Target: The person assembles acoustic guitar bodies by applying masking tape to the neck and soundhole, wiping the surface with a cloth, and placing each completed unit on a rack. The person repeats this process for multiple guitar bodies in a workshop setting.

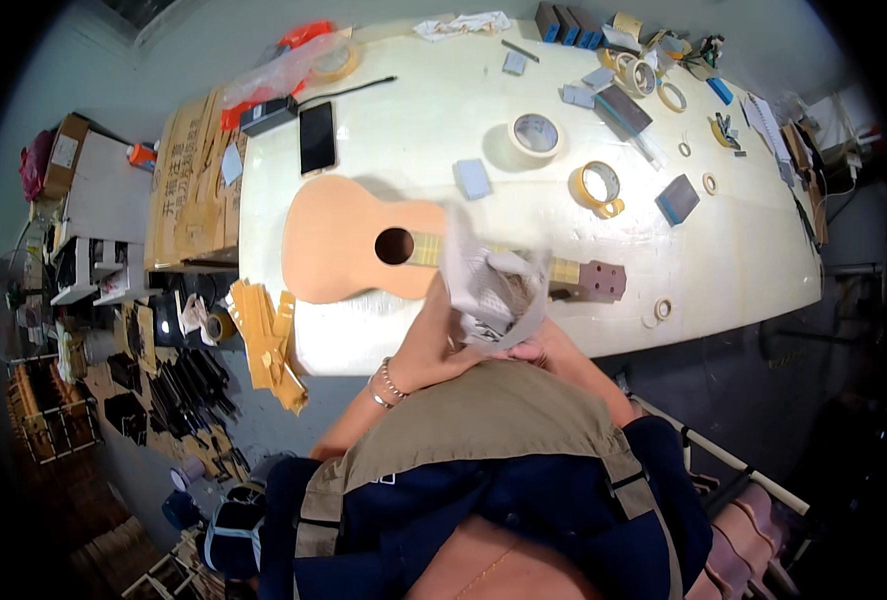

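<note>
In front of my apron, both hands grip a curled, pale grey sheet of paper with print on it; motion blurs its upper part. My left hand, with bracelets at the wrist, closes on its left side. At the lower right edge my right hand pinches it, its fingers partly hidden. Beyond the sheet lies an unfinished, unstrung ukulele, its bare wooden body to the left. Its neck runs right, partly covered by the sheet, to a brown headstock with several holes.
The white table carries a phone, tape rolls, a yellow tape roll, and grey sanding pads. Cardboard stands at the left edge. Yellow tape strips hang at the front left corner. A rack stands behind me, right.
</note>
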Demonstrator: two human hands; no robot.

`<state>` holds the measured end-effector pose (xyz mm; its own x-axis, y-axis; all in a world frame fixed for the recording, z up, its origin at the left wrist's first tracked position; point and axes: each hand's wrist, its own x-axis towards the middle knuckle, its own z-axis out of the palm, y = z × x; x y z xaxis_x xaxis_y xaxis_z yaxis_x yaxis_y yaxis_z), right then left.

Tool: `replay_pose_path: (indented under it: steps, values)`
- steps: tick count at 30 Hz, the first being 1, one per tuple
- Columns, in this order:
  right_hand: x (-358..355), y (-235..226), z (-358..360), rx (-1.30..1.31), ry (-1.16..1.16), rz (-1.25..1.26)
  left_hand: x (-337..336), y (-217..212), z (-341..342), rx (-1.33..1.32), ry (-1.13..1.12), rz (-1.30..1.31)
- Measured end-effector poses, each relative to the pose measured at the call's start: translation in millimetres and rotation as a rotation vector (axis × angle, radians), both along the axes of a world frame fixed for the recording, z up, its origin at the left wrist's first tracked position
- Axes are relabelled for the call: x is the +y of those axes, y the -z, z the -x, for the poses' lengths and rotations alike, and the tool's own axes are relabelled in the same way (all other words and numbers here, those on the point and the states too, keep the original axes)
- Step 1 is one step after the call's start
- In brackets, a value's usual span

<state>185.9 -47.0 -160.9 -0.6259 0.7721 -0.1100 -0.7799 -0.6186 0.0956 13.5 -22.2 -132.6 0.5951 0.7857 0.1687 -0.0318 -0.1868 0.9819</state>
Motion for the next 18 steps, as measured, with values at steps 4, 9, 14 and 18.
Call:
replay_pose_path:
  steps: [4, 9, 14, 18]
  values:
    - [-23.7, 35.4, -17.0, -0.813, -0.073, -0.179, -4.4, -0.6, -6.6, 0.14, 0.052, -0.46]
    - [-8.1, 32.2, -20.9, -1.895, 0.293, -0.712, 48.1, 11.2, 38.3, 0.246, -0.245, -0.43]
    - [44.1, 75.1, -61.6, -2.193, 0.73, -0.461, 137.1, 30.1, 77.4, 1.047, -0.085, -0.603]
    - [49.6, 88.5, -58.1, -2.38, 0.525, -0.515, 172.0, 71.3, 62.8, 0.933, -0.031, -0.403]
